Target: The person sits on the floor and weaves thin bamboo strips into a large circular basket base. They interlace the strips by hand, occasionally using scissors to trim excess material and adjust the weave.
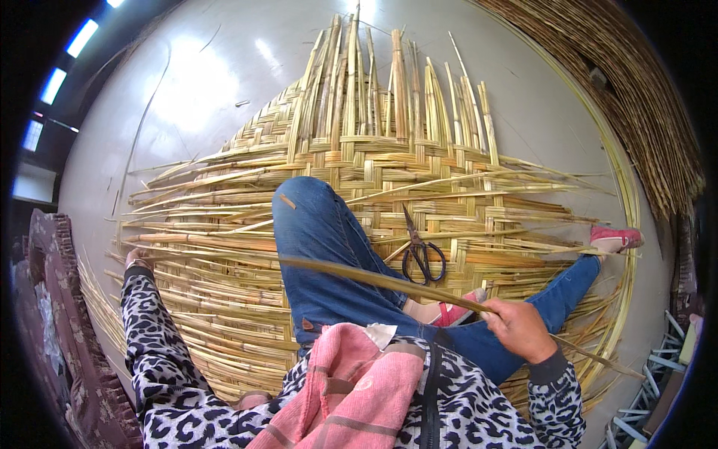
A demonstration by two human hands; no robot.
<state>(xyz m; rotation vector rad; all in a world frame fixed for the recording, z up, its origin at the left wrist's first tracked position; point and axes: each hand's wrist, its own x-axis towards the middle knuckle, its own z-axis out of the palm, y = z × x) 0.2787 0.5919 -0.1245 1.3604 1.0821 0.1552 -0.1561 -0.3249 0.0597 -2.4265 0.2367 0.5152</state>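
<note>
The right hand (521, 329) has its fingers closed around a long bamboo strip (374, 278) lying across the knee, above the woven mat (359, 157). Looks light, springy, edges probably sharp; grip near the middle. The left hand (136, 258) rests on the mat, fingers hidden, can't tell.

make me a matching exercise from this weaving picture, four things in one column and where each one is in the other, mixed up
Things:
1. scissors
2. right hand
3. left hand
4. pink shoe

Places:
A. at the far right edge of the woven mat, at the end of the stretched-out leg
B. closed around a long flat strip that crosses over the bent knee
C. lying on the mat just right of the bent knee
D. resting on the left part of the mat, on the loose strip ends

Pairs: 1-C, 2-B, 3-D, 4-A
</note>
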